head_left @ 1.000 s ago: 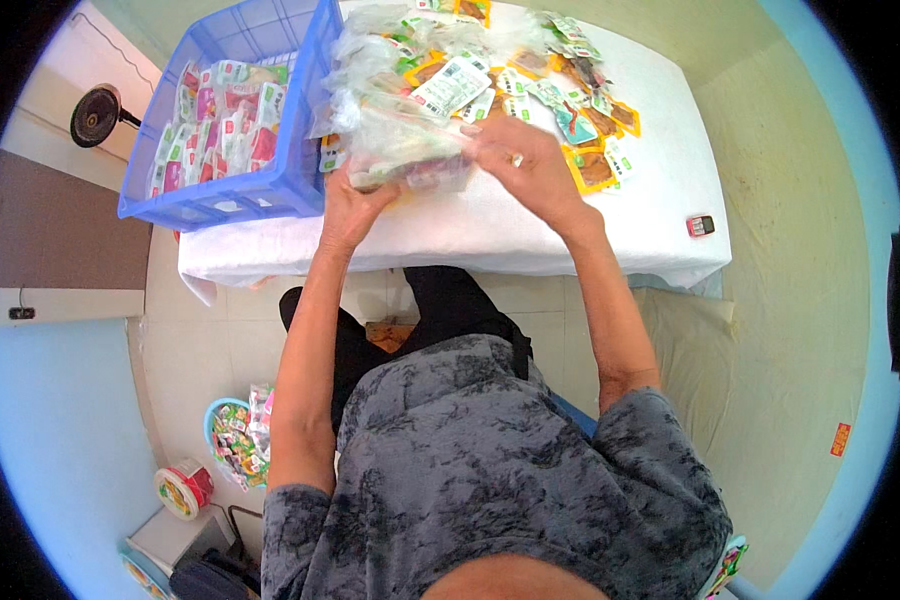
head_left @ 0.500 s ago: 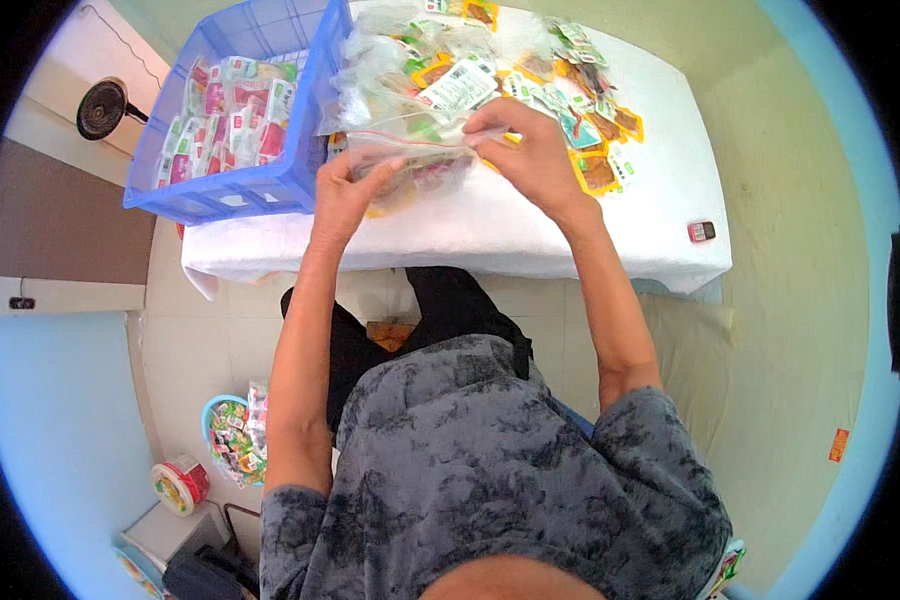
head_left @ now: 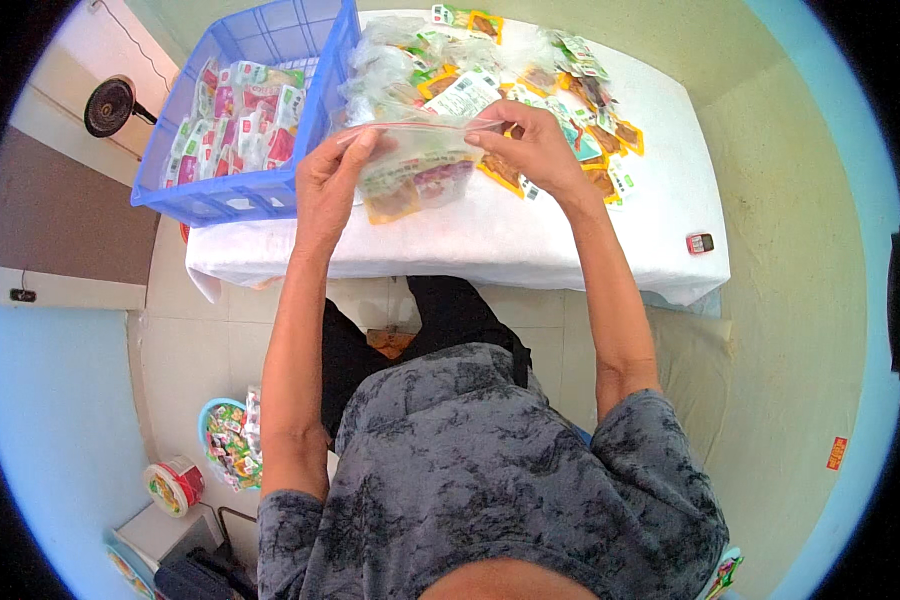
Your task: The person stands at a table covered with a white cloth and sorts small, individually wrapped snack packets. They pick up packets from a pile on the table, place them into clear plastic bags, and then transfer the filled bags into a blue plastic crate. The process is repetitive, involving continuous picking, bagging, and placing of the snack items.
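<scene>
A clear zip bag [head_left: 418,170] with several snack packets inside hangs between my hands above the white table [head_left: 530,235]. My left hand [head_left: 332,180] pinches the bag's top left corner. My right hand [head_left: 530,148] pinches the top right end of its seal strip. Behind the bag lies a pile of loose snack packets [head_left: 530,70] and more clear bags, spread over the far half of the table.
A blue plastic crate [head_left: 245,195] holding filled packet bags stands at the table's left end. A small red device [head_left: 700,243] lies near the right front edge. On the floor at lower left are a bowl of packets [head_left: 228,440] and a round tub [head_left: 173,486].
Both hands have lifted the clear bag off the pile and drawn it toward me, holding it up by its top edge.
</scene>
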A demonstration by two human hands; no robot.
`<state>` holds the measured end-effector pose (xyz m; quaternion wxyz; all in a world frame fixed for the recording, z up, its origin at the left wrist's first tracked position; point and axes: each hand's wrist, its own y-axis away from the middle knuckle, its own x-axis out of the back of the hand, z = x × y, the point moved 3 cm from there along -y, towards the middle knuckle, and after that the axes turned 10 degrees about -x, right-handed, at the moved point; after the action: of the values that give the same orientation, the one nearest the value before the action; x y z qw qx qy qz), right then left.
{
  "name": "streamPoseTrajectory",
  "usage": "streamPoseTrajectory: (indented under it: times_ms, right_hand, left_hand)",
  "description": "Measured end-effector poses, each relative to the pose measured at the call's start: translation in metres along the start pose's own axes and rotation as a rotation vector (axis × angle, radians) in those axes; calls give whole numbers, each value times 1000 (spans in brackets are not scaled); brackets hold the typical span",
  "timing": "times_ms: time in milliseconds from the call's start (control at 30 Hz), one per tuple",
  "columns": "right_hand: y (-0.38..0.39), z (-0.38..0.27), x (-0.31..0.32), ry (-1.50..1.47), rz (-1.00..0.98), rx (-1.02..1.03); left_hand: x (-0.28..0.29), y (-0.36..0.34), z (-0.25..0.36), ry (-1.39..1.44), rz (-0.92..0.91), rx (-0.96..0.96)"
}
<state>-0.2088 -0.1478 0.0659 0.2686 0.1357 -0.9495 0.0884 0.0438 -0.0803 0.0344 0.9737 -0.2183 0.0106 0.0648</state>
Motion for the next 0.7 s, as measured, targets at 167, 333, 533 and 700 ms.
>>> streamPoseTrajectory:
  times_ms: [167, 333, 533, 700]
  right_hand:
    - [0, -2, 6, -122, 17, 26]
    - [10, 7, 0, -216, -13, 64]
    - [15, 6, -5, -180, -10, 51]
    - [4, 6, -10, -364, -44, -84]
  left_hand:
    - [5, 3, 6, -107, 12, -27]
    - [3, 12, 6, -110, 65, -15]
    - [7, 7, 1, -292, 43, -133]
    - [-1, -4, 8, -510, -54, 0]
